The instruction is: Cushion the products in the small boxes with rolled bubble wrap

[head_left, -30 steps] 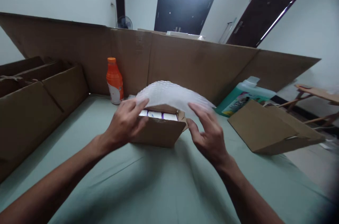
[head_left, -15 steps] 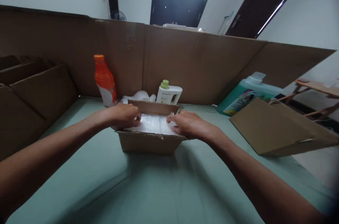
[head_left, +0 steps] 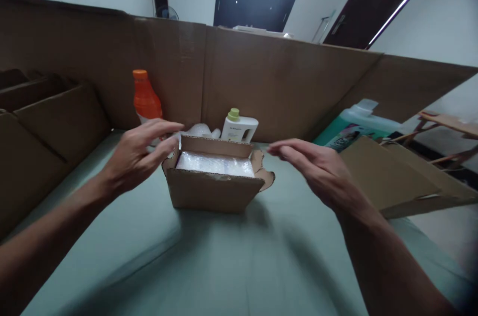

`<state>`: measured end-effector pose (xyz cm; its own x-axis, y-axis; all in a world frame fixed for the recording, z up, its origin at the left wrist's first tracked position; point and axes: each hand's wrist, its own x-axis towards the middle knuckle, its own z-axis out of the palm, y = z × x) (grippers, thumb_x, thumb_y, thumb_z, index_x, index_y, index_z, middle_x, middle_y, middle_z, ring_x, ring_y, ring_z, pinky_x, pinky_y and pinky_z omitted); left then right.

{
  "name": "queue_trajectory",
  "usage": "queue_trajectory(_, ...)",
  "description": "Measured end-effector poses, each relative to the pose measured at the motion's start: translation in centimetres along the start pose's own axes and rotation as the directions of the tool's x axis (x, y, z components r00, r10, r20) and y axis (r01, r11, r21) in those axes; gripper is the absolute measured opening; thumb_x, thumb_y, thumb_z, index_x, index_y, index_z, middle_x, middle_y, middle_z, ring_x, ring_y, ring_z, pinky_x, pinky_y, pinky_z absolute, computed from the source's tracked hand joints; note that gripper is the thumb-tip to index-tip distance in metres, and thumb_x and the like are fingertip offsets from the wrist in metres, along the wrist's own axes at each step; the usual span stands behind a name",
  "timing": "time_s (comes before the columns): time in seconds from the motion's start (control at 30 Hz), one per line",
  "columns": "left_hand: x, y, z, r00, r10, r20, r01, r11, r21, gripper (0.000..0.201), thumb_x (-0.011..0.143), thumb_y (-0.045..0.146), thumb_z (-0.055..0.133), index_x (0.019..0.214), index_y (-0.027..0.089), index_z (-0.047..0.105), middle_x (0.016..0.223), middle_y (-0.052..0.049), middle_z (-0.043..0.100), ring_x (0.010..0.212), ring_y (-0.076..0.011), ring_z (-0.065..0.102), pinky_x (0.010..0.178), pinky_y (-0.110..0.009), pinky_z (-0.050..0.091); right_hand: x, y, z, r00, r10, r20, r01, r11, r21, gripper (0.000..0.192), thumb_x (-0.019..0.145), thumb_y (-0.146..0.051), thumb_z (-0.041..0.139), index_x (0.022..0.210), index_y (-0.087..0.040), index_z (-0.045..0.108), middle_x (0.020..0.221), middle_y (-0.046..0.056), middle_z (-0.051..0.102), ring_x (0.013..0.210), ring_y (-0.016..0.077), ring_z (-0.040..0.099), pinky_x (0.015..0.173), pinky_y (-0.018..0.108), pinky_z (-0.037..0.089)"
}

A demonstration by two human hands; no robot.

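Note:
A small open cardboard box point(head_left: 212, 191) stands upright on the pale green cloth in front of me. Bubble wrap point(head_left: 215, 163) fills its inside near the rim; what it covers, if anything, is hidden. The side flaps stick outward, plainest on the right. My left hand point(head_left: 140, 154) hovers beside the box's left end, thumb and fingers apart, holding nothing. Off the right end, my right hand point(head_left: 317, 169) hangs in the air with fingers stretched out, also without a thing in it.
Behind the box stand an orange bottle point(head_left: 146, 99), more bubble wrap point(head_left: 199, 131) and a white bottle with a green cap point(head_left: 239, 129). A teal jug point(head_left: 345, 127) and a tilted cardboard box point(head_left: 392, 176) are at right. Cardboard boxes point(head_left: 63, 127) line the left; a cardboard wall point(head_left: 280, 82) runs behind.
Both hands have come off the bubble wrap in the box and moved apart, left hand to the left, right hand to the right. Their fingers have straightened. The box's side flaps now show.

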<state>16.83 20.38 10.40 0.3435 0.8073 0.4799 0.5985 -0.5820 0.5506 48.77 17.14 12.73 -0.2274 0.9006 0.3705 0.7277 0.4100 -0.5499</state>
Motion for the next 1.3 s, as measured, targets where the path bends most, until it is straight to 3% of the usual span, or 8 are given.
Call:
queue_trajectory(0.1, -5.4, -1.7, 0.4, 0.921, -0.089, -0.38, 0.082, 0.996, -0.032, 0.045, 0.091, 0.047, 0.057, 0.131, 0.027, 0.061, 0.12, -0.005, 0.07, 0.109, -0.024, 0.064, 0.1, -0.041, 0.05, -4.7, 2.4, -0.1, 0.96, 0.139, -0.244, -0.116, 0.988, 0.107, 0.03, 0.094, -0.048, 0.057, 0.093, -0.023, 0.075, 0.093, 0.005, 0.076, 0.091, 0.0228, 0.071, 0.082, 0.037, 0.056)
queue_trajectory(0.23, -9.9, -5.0, 5.5, 0.916, -0.369, -0.156, 0.335, 0.92, -0.205, 0.091, 0.075, 0.057, 0.071, 0.151, 0.022, 0.036, 0.154, -0.015, 0.046, 0.134, -0.035, 0.05, 0.11, -0.053, 0.043, -8.4, 5.5, 5.9, 0.965, 0.248, -0.089, -0.22, 0.944, 0.244, 0.062, 0.08, -0.049, 0.073, 0.133, -0.023, 0.058, 0.124, 0.013, 0.07, 0.105, 0.0287, 0.069, 0.084, 0.043, 0.058)
queue_trajectory(0.43, -9.5, -4.2, 12.4, 0.893, -0.45, 0.019, 0.383, 0.737, -0.557, 0.083, 0.081, 0.055, 0.062, 0.149, 0.015, 0.034, 0.139, -0.017, 0.059, 0.125, -0.0285, 0.06, 0.107, -0.041, 0.048, -8.2, 6.2, 12.5, 0.954, 0.296, -0.052, -0.253, 0.884, 0.393, 0.065, 0.08, -0.051, 0.068, 0.134, -0.018, 0.051, 0.124, 0.015, 0.07, 0.111, 0.0316, 0.067, 0.095, 0.049, 0.055)
queue_trajectory(0.67, -18.8, -3.7, 7.3, 0.766, -0.634, -0.103, 0.519, 0.706, -0.483, 0.062, 0.076, 0.056, 0.07, 0.123, 0.018, 0.058, 0.118, -0.013, 0.07, 0.113, -0.0326, 0.065, 0.099, -0.045, 0.053, -12.3, -0.4, 14.1, 0.975, 0.205, -0.09, -0.159, 0.917, 0.367, 0.048, 0.085, -0.04, 0.067, 0.129, -0.023, 0.06, 0.112, 0.011, 0.073, 0.109, 0.032, 0.067, 0.091, 0.049, 0.056)
queue_trajectory(0.77, -18.5, -3.5, 4.4, 0.705, -0.678, -0.207, 0.522, 0.694, -0.496, 0.067, 0.072, 0.056, 0.074, 0.125, 0.02, 0.055, 0.117, -0.01, 0.07, 0.106, -0.0312, 0.068, 0.092, -0.043, 0.056, -10.7, -3.1, 14.2, 0.984, 0.168, -0.064, -0.132, 0.916, 0.38, 0.053, 0.083, -0.036, 0.067, 0.133, -0.022, 0.057, 0.116, 0.011, 0.072, 0.109, 0.031, 0.066, 0.093, 0.046, 0.055)
queue_trajectory(1.0, -13.1, 1.1, 10.2, 0.913, -0.407, -0.018, 0.296, 0.694, -0.656, 0.07, 0.078, 0.051, 0.073, 0.136, 0.016, 0.053, 0.129, -0.013, 0.065, 0.128, -0.0314, 0.056, 0.113, -0.044, 0.041, -15.1, 0.8, 9.1, 0.878, 0.426, -0.219, -0.377, 0.897, 0.231, 0.053, 0.079, -0.057, 0.065, 0.115, -0.018, 0.065, 0.108, 0.014, 0.075, 0.101, 0.0344, 0.069, 0.086, 0.047, 0.056)
queue_trajectory(1.13, -14.3, 1.6, 13.2, 0.946, -0.296, 0.134, 0.3, 0.637, -0.71, 0.071, 0.082, 0.051, 0.071, 0.141, 0.016, 0.051, 0.129, -0.015, 0.064, 0.132, -0.033, 0.052, 0.116, -0.046, 0.037, -21.7, 2.2, 9.2, 0.833, 0.482, -0.273, -0.474, 0.875, 0.099, 0.056, 0.081, -0.061, 0.062, 0.115, -0.016, 0.066, 0.105, 0.014, 0.075, 0.101, 0.0355, 0.069, 0.086, 0.047, 0.057)
queue_trajectory(1.3, -16.2, 0.4, 12.7, 0.936, -0.283, 0.208, 0.347, 0.66, -0.666, 0.066, 0.091, 0.049, 0.063, 0.148, 0.022, 0.045, 0.145, -0.014, 0.055, 0.138, -0.0319, 0.047, 0.118, -0.047, 0.035, -25.2, 4.4, 9.7, 0.863, 0.418, -0.285, -0.421, 0.906, 0.054, 0.075, 0.075, -0.063, 0.07, 0.131, -0.015, 0.059, 0.127, 0.016, 0.068, 0.124, 0.0375, 0.06, 0.105, 0.052, 0.049)
